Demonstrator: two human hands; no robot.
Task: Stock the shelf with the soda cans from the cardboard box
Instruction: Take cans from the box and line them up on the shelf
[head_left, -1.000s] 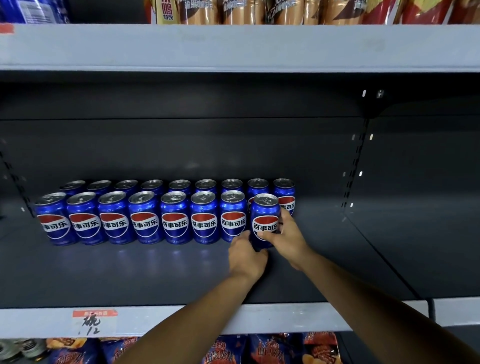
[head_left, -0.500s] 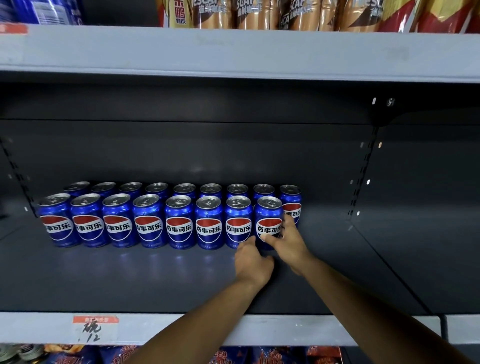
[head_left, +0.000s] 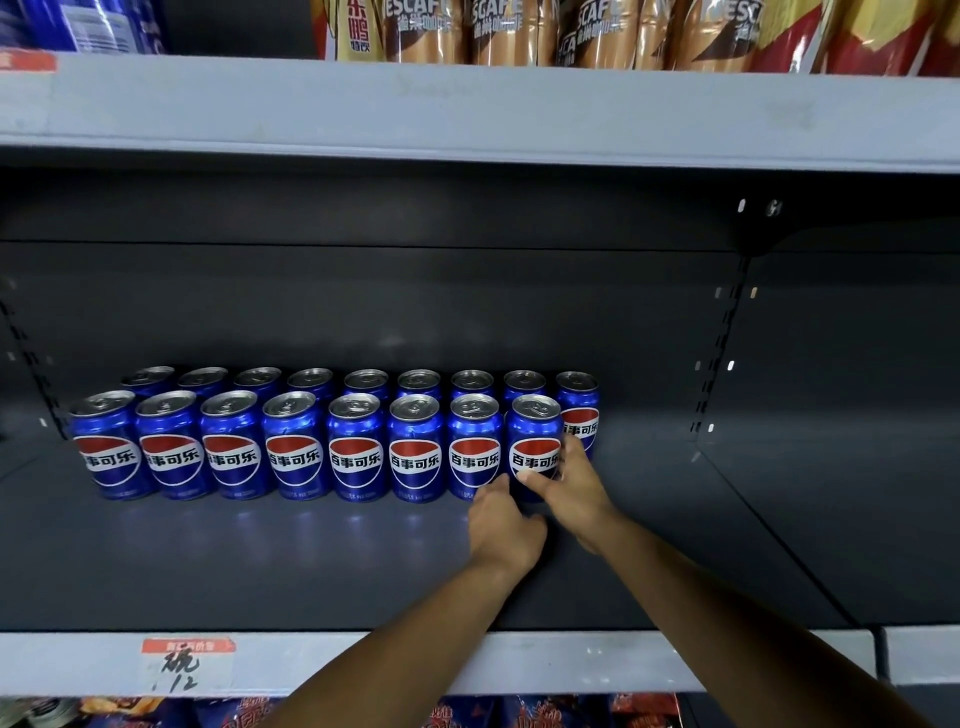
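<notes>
Two rows of blue soda cans (head_left: 356, 447) stand on the dark shelf (head_left: 260, 561), labels facing out. The rightmost front can (head_left: 535, 441) sits upright at the end of the front row, level with its neighbours. My right hand (head_left: 576, 483) grips it, thumb across the label's lower edge and fingers round its right side. At the can's lower left my left hand (head_left: 506, 525) touches the base, its fingers hidden behind the back of the hand. The cardboard box is not in view.
To the right of the cans the shelf floor (head_left: 701, 545) is bare up to the slotted upright (head_left: 722, 353). A grey shelf (head_left: 467, 109) overhead carries coffee bottles. A handwritten price tag (head_left: 187, 667) sticks to the front rail, and snack bags show below.
The rightmost front can went back a little into line with the front row. Both hands stayed on it.
</notes>
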